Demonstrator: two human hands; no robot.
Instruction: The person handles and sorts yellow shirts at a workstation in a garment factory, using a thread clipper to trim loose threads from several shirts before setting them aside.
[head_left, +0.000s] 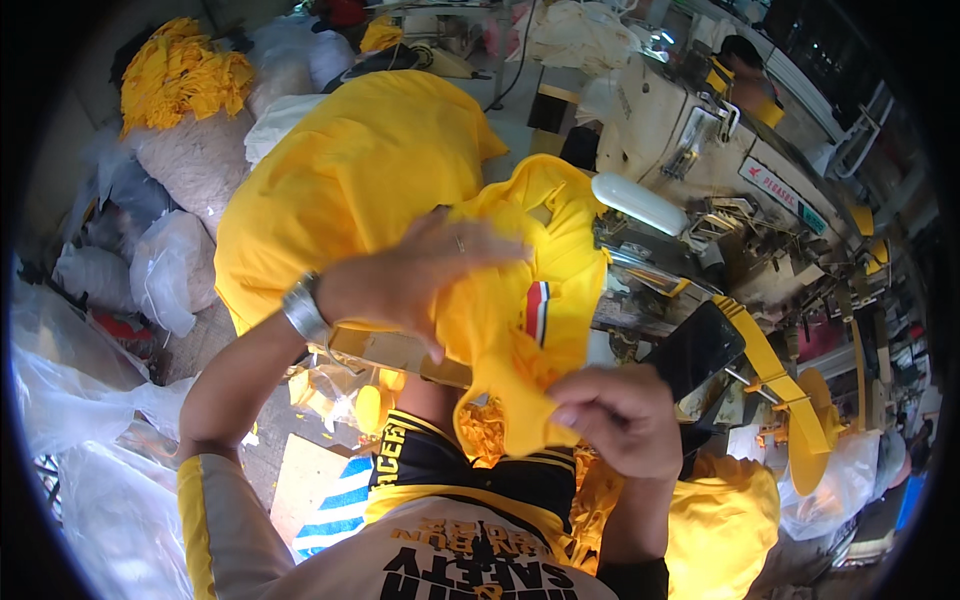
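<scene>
A yellow garment [565,235] with a red, white and dark stripe patch lies in front of me, its near end hanging over my lap. My right hand [622,420] pinches the lower edge of this garment between thumb and fingers. Blurred by motion, my left hand [415,268] is stretched out over the garment's left side, thumb apart from the fingers; whether it touches the cloth is unclear. A silver band circles my left wrist. Beyond that hand bulges a large mound of yellow cloth [350,160].
An industrial sewing machine [640,125] stands to the right, with a dark flat screen [697,348] near my right hand and a yellow fabric strip [775,370] beside it. Stuffed bags [180,265] crowd the left. More yellow cloth [725,510] lies at lower right. Another person [748,80] sits far right.
</scene>
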